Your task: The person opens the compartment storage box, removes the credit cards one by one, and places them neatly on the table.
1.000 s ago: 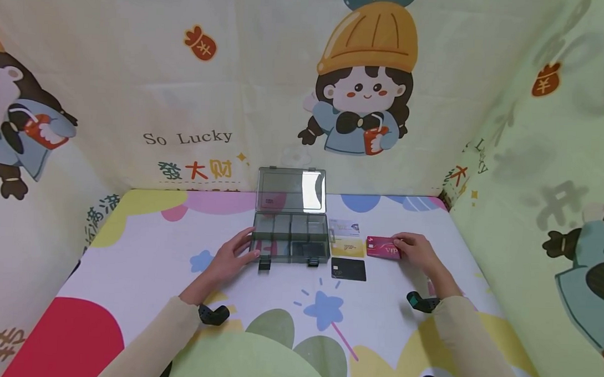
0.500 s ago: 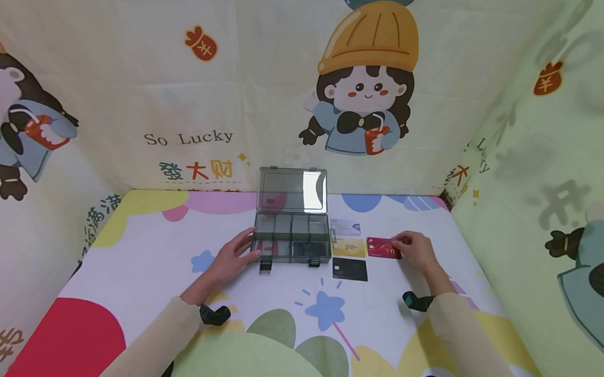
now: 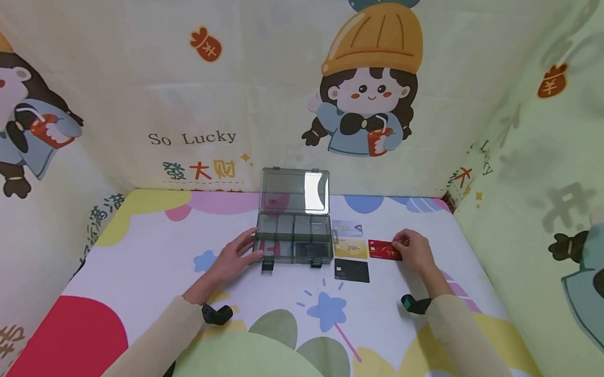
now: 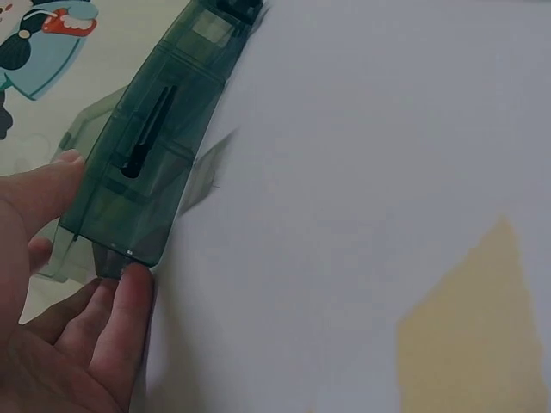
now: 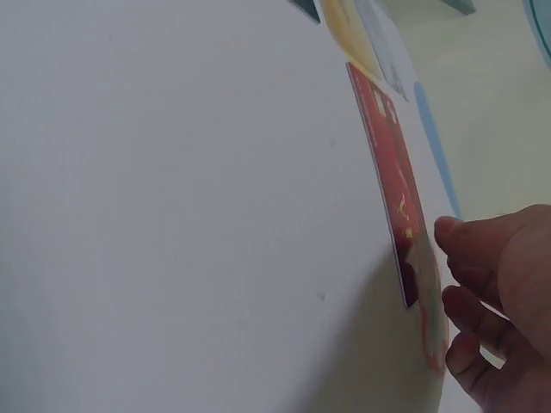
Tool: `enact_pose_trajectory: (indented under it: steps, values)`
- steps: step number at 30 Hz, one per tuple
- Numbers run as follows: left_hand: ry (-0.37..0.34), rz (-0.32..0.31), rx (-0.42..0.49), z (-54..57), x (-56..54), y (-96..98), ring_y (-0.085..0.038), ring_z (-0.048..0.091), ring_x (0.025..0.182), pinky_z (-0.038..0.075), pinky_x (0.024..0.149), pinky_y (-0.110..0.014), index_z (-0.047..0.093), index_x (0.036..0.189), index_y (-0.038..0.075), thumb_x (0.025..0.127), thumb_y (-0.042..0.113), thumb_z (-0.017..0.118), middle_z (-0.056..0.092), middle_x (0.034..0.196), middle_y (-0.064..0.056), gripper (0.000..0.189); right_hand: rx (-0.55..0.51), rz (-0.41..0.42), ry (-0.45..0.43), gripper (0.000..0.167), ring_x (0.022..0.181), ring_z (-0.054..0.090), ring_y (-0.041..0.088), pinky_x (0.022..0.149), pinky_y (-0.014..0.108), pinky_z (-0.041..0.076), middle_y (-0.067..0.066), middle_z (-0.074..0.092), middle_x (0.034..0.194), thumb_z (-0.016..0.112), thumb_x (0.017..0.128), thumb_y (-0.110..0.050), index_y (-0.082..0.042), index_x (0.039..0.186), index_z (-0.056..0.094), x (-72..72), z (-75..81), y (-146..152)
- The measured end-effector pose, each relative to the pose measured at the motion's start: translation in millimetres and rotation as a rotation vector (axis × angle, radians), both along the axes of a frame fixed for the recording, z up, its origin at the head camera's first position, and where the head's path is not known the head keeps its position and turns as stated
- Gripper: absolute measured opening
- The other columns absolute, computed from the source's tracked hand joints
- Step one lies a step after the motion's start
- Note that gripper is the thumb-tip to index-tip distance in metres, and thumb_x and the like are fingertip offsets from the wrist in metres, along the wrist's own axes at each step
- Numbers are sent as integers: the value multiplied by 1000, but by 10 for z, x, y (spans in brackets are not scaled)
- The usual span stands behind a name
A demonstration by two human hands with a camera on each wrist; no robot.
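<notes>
A smoky see-through compartment box (image 3: pixel 276 225) stands with its lid raised. My left hand (image 3: pixel 232 261) holds it by the left end; in the left wrist view the thumb is at the upper rim and the fingertips (image 4: pixel 133 288) are against the end wall. A red VIP card (image 3: pixel 381 250) lies to the right of a yellow card (image 3: pixel 350 248). My right hand (image 3: pixel 416 251) is right at its right end, overlapping it in the head view. In the right wrist view the loosely bent fingers (image 5: pixel 469 310) hover beside the card without pinching it.
A pale silver card (image 3: pixel 347 229) lies behind the yellow one, and a black VIP card (image 3: pixel 351 270) in front. Two latches (image 3: pixel 268 264) hang at the box's front. A printed cloth wall (image 3: pixel 265 98) rises behind the table (image 3: pixel 159 272).
The view has drifted slightly. My right wrist has shifted a little left, and the card under that hand has turned from magenta to red in the light. My left hand stays at the box.
</notes>
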State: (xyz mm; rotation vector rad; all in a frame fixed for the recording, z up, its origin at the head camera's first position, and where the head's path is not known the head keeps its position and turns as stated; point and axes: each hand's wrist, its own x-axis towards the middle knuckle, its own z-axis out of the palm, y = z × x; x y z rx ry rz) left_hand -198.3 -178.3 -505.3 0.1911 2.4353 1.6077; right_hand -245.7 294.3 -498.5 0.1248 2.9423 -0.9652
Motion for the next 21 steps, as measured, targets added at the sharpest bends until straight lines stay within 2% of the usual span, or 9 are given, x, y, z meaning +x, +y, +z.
enact_pose_trajectory:
  steps: [5, 10, 15, 19, 21]
  values:
    - [3, 0, -19, 2, 3, 23, -33, 34, 144, 43, 109, -47, 27, 153, 23, 93, 32, 64, 32, 156, -16, 72, -15, -10, 33, 21, 94, 54, 28, 76, 30, 51, 18, 63, 106, 59, 96, -19, -5, 112, 63, 34, 41, -88]
    - [24, 0, -46, 33, 16, 4, -32, 38, 141, 43, 108, -47, 27, 153, 22, 93, 30, 65, 36, 154, -17, 72, -52, 10, 39, 31, 105, 55, 32, 91, 43, 53, 19, 63, 119, 57, 98, -22, -6, 124, 61, 85, 108, -220]
    - [91, -20, -117, 63, 2, -22, -34, 44, 137, 41, 110, -49, 27, 153, 18, 93, 31, 65, 39, 152, -19, 73, -89, 48, 52, 42, 123, 52, 34, 105, 53, 46, 17, 58, 134, 54, 99, -28, -10, 137, 53, 111, 185, -377]
    - [153, -29, -210, 109, -7, -34, -36, 49, 132, 40, 109, -55, 27, 154, 18, 92, 33, 66, 38, 153, -17, 74, -100, 106, 96, 46, 129, 50, 36, 108, 58, 41, 14, 56, 138, 54, 98, -29, -13, 141, 49, 134, 269, -519]
    - [175, -19, -250, 149, -11, -37, -36, 51, 131, 44, 105, -56, 28, 153, 21, 91, 34, 67, 37, 154, -14, 75, -104, 129, 107, 48, 131, 48, 36, 108, 60, 39, 14, 55, 140, 55, 98, -31, -15, 142, 48, 152, 312, -586]
